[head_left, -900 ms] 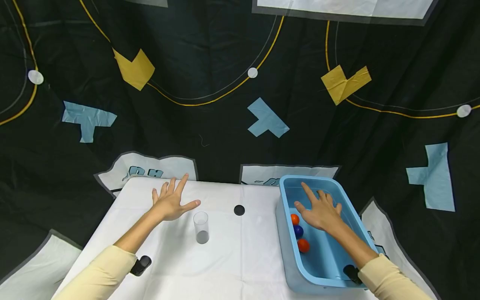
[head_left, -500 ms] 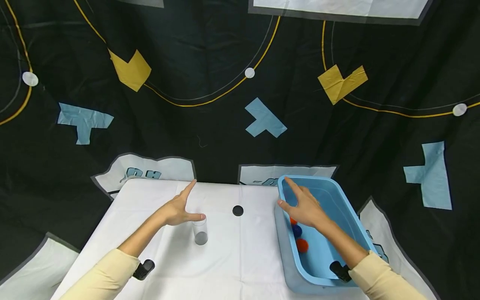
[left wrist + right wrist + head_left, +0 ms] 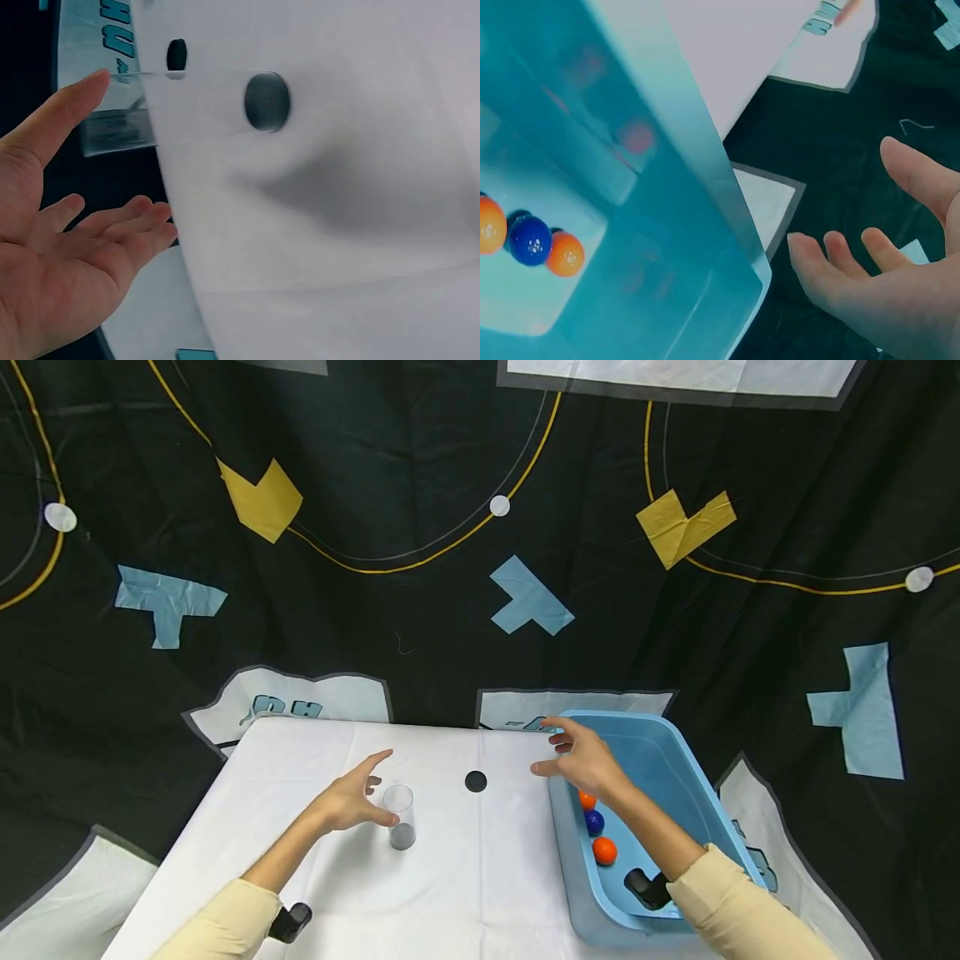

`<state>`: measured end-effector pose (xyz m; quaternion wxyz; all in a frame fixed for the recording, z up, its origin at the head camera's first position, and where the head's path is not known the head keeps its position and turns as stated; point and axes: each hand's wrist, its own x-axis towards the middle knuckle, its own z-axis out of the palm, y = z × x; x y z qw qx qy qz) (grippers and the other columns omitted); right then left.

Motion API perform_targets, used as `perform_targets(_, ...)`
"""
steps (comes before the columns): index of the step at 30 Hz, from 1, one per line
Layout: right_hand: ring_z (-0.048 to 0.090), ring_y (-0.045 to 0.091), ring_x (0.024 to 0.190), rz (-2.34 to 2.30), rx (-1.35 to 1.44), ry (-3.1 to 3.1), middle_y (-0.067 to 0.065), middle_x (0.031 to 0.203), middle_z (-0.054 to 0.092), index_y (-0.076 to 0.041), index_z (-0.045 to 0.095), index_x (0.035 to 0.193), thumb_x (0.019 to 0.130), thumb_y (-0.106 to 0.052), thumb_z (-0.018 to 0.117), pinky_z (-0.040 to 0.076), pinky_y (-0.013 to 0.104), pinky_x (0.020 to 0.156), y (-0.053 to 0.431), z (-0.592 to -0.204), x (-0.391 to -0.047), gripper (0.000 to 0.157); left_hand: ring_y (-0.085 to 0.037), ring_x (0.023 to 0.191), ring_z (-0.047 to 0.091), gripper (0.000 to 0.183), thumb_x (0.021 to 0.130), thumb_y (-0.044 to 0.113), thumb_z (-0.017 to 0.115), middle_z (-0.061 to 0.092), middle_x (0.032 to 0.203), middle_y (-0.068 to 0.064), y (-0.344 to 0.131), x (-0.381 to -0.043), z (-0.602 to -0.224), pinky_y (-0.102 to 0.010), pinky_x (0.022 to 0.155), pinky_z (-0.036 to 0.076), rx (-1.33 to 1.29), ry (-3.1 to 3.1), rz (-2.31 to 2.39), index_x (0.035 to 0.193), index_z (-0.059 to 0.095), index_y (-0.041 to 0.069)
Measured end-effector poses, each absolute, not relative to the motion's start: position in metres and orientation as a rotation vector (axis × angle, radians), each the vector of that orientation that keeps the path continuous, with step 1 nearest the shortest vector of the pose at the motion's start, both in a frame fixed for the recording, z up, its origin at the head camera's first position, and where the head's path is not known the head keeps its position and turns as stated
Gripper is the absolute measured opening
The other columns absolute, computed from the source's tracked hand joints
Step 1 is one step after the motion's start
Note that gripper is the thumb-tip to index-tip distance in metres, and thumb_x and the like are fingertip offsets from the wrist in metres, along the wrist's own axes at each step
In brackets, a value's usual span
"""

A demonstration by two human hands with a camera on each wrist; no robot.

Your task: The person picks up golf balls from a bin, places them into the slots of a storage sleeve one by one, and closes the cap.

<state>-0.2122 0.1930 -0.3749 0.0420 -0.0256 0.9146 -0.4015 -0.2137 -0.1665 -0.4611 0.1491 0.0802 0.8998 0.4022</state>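
On the white tabletop stands a clear plastic cup (image 3: 400, 814) with a dark disc at its base, upright. My left hand (image 3: 352, 799) is right beside it, thumb and fingers spread apart. In the left wrist view, the thumb (image 3: 79, 105) overlaps the cup's rim; whether it touches cannot be told. Over the left rim of the blue bin (image 3: 660, 802) hovers my right hand (image 3: 585, 760), holding nothing, its fingers loosely bent. Inside the bin lie an orange ball (image 3: 604, 851), a blue ball (image 3: 594, 822) and another orange ball (image 3: 587, 800) along the left wall.
A flat black disc (image 3: 476, 782) lies on the white table (image 3: 450, 877) between the cup and the bin. Black cloth (image 3: 420, 635) with blue and yellow tape rises behind the table. Each wrist carries a small black camera.
My left hand has come down and toward me beside the cup, its fingers bending. My right hand has moved left, from above the bin's inside to its left rim. The balls have stayed put.
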Motion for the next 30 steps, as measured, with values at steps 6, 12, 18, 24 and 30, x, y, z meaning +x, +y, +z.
perform_targets(6,0.056,0.039,0.125,-1.292,-0.002,2.690,0.020,0.135,0.060,-0.011,0.057,0.141,0.079,-0.017,0.083,0.053,0.053,0.098,0.188,-0.382,-0.217,0.067,-0.051,0.126,0.056,0.102,0.068,0.018,0.092,0.058,0.136,-0.033,-0.163,-0.212,-0.478,-0.061,0.097,0.050,0.188,2.586,1.213,0.154,0.038,0.007)
perform_targets(12,0.056,0.038,0.125,-1.323,0.041,2.614,0.020,0.136,0.060,-0.013,0.057,0.141,0.078,-0.020,0.085,0.049,0.057,0.102,0.182,-0.390,-0.221,0.070,-0.049,0.126,0.057,0.092,0.066,0.012,0.093,0.062,0.133,-0.029,-0.158,-0.209,-0.492,-0.058,0.099,0.050,0.150,2.542,1.314,0.147,0.049,0.005)
perform_targets(18,0.058,0.039,0.122,-1.320,0.064,2.618,0.019,0.133,0.063,-0.015,0.059,0.139,0.076,-0.021,0.086,0.048,0.061,0.101,0.176,-0.398,-0.223,0.069,-0.047,0.130,0.056,0.091,0.065,0.008,0.092,0.059,0.137,-0.032,-0.158,-0.205,-0.505,-0.056,0.104,0.048,0.113,2.520,1.399,0.146,0.050,0.006)
perform_targets(24,0.061,0.037,0.117,-1.316,0.088,2.612,0.017,0.127,0.067,-0.014,0.062,0.136,0.074,-0.021,0.087,0.049,0.058,0.100,0.172,-0.404,-0.225,0.067,-0.045,0.129,0.057,0.071,0.066,0.005,0.090,0.061,0.135,-0.031,-0.155,-0.206,-0.512,-0.056,0.104,0.048,0.077,2.495,1.481,0.130,0.060,0.006)
perform_targets(30,0.064,0.033,0.111,-1.315,0.109,2.603,0.014,0.123,0.069,-0.013,0.063,0.132,0.073,-0.021,0.089,0.053,0.053,0.095,0.168,-0.405,-0.226,0.065,-0.025,0.107,0.065,0.045,0.069,0.007,0.089,0.076,0.108,-0.011,-0.150,-0.207,-0.515,-0.042,0.088,0.048,0.017,2.518,1.478,0.106,0.065,0.009)
